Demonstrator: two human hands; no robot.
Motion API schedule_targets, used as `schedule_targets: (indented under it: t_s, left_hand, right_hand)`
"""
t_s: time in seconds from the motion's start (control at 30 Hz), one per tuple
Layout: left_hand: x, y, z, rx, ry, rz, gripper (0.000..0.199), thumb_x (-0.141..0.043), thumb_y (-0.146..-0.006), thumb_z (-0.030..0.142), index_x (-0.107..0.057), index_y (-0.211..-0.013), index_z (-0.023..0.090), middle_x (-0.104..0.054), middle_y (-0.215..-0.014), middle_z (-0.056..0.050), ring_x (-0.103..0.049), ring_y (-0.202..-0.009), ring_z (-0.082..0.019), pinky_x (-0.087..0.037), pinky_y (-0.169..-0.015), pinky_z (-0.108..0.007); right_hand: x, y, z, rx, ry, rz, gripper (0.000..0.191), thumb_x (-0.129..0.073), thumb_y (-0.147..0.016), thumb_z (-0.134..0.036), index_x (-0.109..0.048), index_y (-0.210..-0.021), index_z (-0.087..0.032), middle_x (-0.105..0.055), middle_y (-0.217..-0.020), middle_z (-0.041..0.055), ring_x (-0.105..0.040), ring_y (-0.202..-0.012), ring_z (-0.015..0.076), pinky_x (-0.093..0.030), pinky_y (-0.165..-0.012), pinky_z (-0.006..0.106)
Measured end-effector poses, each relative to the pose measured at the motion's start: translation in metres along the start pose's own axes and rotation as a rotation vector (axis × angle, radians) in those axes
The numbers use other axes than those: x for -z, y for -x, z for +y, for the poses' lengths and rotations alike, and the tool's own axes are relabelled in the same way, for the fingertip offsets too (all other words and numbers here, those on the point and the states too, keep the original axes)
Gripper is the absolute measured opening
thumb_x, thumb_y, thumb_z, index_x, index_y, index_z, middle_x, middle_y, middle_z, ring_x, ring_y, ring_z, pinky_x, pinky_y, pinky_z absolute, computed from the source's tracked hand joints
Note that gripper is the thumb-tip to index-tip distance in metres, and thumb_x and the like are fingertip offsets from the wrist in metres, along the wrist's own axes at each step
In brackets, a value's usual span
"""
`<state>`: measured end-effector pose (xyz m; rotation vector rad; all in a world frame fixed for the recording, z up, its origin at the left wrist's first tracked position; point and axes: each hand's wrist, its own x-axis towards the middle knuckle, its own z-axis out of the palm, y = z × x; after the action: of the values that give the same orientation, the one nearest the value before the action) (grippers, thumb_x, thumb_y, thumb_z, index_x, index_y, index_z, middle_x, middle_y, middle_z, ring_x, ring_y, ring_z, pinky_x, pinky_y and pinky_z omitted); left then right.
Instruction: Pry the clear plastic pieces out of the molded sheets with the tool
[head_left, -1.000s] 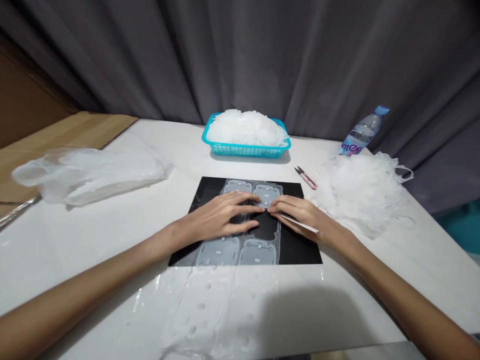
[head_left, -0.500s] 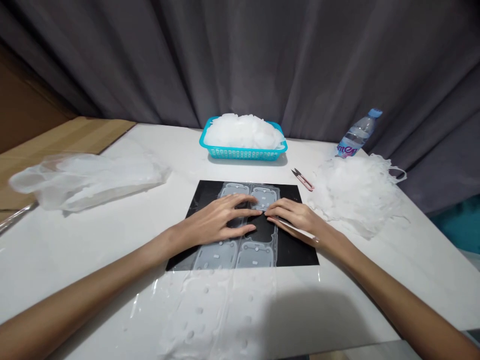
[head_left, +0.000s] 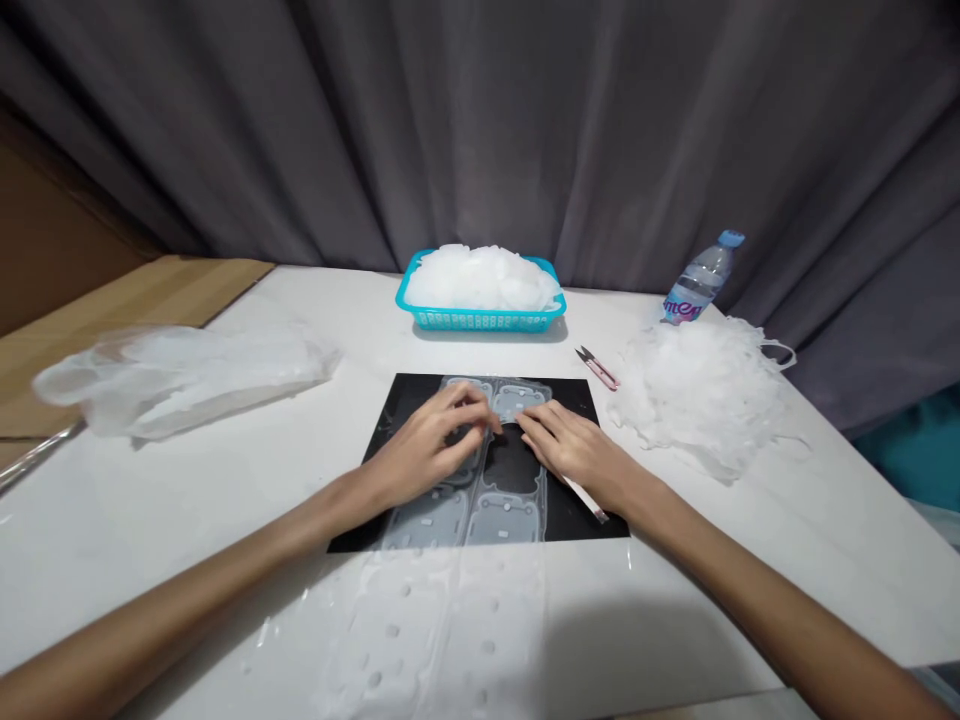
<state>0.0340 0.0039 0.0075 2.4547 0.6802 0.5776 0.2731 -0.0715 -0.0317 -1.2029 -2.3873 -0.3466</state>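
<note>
A clear plastic sheet [head_left: 504, 518] with moulded rounded panels lies over a black mat [head_left: 585, 480] and runs down toward me. One panel position shows only black, a gap with a ragged lower edge. My left hand [head_left: 431, 440] hovers over the sheet at the left of this gap, fingers bent and thumb apart, nothing visible in it. At the gap's upper right, my right hand [head_left: 577, 448] rests with bent fingers around a slim white stick-like tool [head_left: 586, 498]. The tool's rear end sticks out below the palm; its tip is hidden.
Behind the mat stands a turquoise basket [head_left: 487, 320] heaped with translucent white pieces. Pink-handled thread snips [head_left: 598, 370] lie right of it, near a pile of plastic scraps [head_left: 697, 395] and a water bottle [head_left: 701, 280]. A plastic bag [head_left: 202, 375] and cardboard [head_left: 127, 310] are at left.
My left hand's fingers have gone from stretched flat on the sheet to bent and lifted. My right hand has turned, and the white tool now points more steeply toward me. The view shifted slightly.
</note>
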Motion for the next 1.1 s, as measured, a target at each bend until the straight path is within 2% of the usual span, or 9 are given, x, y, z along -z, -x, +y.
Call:
schedule_targets:
  t_s: [0.07,0.1,0.17,0.23,0.43,0.63,0.73,0.93,1.1]
  left_hand:
    - [-0.007,0.003,0.015,0.221,0.155,0.03,0.026,-0.05,-0.101,0.03,-0.074,-0.098,0.019,-0.073,-0.085,-0.004,-0.068,-0.077,-0.019,-0.056,-0.073,-0.029]
    - [-0.012,0.004,0.022,0.32,0.262,-0.022,0.028,-0.052,-0.102,0.035,-0.074,-0.098,0.018,-0.074,-0.08,-0.003,-0.067,-0.07,-0.018,-0.054,-0.065,-0.026]
    - [-0.023,0.004,0.031,0.474,0.474,-0.049,0.037,-0.056,-0.1,0.049,-0.075,-0.095,0.017,-0.076,-0.082,-0.005,-0.068,-0.065,-0.017,-0.05,-0.052,-0.022]
    - [-0.032,0.002,0.033,0.547,0.684,0.025,0.047,-0.062,-0.095,0.06,-0.076,-0.096,0.015,-0.078,-0.09,-0.009,-0.072,-0.069,-0.019,-0.049,-0.045,-0.021]
    - [-0.036,0.002,0.032,0.54,0.864,0.206,0.048,-0.073,-0.088,0.059,-0.077,-0.094,0.012,-0.079,-0.091,-0.013,-0.073,-0.07,-0.018,-0.053,-0.048,-0.02]
    - [-0.037,0.006,0.036,0.55,0.864,0.241,0.037,-0.077,-0.086,0.05,-0.074,-0.085,0.013,-0.076,-0.079,-0.008,-0.071,-0.065,-0.017,-0.053,-0.047,-0.02]
    - [-0.039,0.006,0.035,0.585,0.857,0.245,0.026,-0.078,-0.082,0.038,-0.07,-0.077,0.014,-0.072,-0.067,-0.004,-0.065,-0.053,-0.013,-0.051,-0.046,-0.019]
    - [-0.034,0.003,0.029,0.639,0.892,0.168,0.021,-0.075,-0.081,0.029,-0.067,-0.068,0.014,-0.069,-0.061,-0.002,-0.062,-0.046,-0.01,-0.052,-0.046,-0.019]
    - [-0.027,-0.001,0.023,0.662,0.953,0.161,0.034,-0.074,-0.087,0.042,-0.067,-0.07,0.014,-0.063,-0.059,0.0,-0.058,-0.046,-0.01,-0.054,-0.048,-0.022]
  right_hand:
    - [0.003,-0.003,-0.005,-0.045,-0.026,0.052,0.029,-0.043,-0.11,-0.019,-0.06,-0.132,-0.011,-0.071,-0.113,0.016,-0.068,-0.104,0.0287,-0.06,-0.091,0.044]
    - [0.005,-0.005,-0.008,-0.064,-0.051,0.076,0.029,-0.043,-0.109,-0.019,-0.06,-0.132,-0.012,-0.071,-0.113,0.0159,-0.067,-0.103,0.0283,-0.06,-0.091,0.043]
    - [0.009,-0.007,-0.015,-0.095,-0.107,0.103,0.029,-0.043,-0.109,-0.019,-0.06,-0.132,-0.014,-0.07,-0.114,0.0158,-0.067,-0.102,0.0275,-0.06,-0.092,0.043]
    - [0.012,-0.009,-0.021,-0.109,-0.147,0.115,0.029,-0.042,-0.109,-0.017,-0.061,-0.13,-0.014,-0.07,-0.114,0.0156,-0.066,-0.1,0.0269,-0.059,-0.091,0.042]
    - [0.016,-0.009,-0.033,-0.138,-0.141,0.13,0.024,-0.044,-0.108,-0.017,-0.064,-0.123,-0.013,-0.072,-0.106,0.014,-0.066,-0.094,0.0265,-0.057,-0.085,0.042]
    - [0.016,-0.009,-0.036,-0.165,-0.176,0.096,0.023,-0.044,-0.109,-0.019,-0.064,-0.119,-0.016,-0.073,-0.107,0.0129,-0.066,-0.093,0.0259,-0.054,-0.083,0.042]
    - [0.016,-0.008,-0.02,-0.24,-0.215,0.127,0.024,-0.042,-0.109,-0.021,-0.065,-0.116,-0.017,-0.073,-0.108,0.0133,-0.067,-0.096,0.0267,-0.053,-0.086,0.042]
    - [0.016,-0.004,0.037,-0.641,-0.447,0.301,0.03,-0.046,-0.108,-0.037,-0.069,-0.098,-0.021,-0.071,-0.097,0.0091,-0.067,-0.095,0.0271,-0.053,-0.087,0.043]
    - [0.029,-0.009,0.026,-0.54,-0.544,0.279,0.023,-0.049,-0.108,-0.032,-0.069,-0.11,-0.021,-0.072,-0.104,0.0072,-0.068,-0.098,0.0234,-0.054,-0.091,0.04]
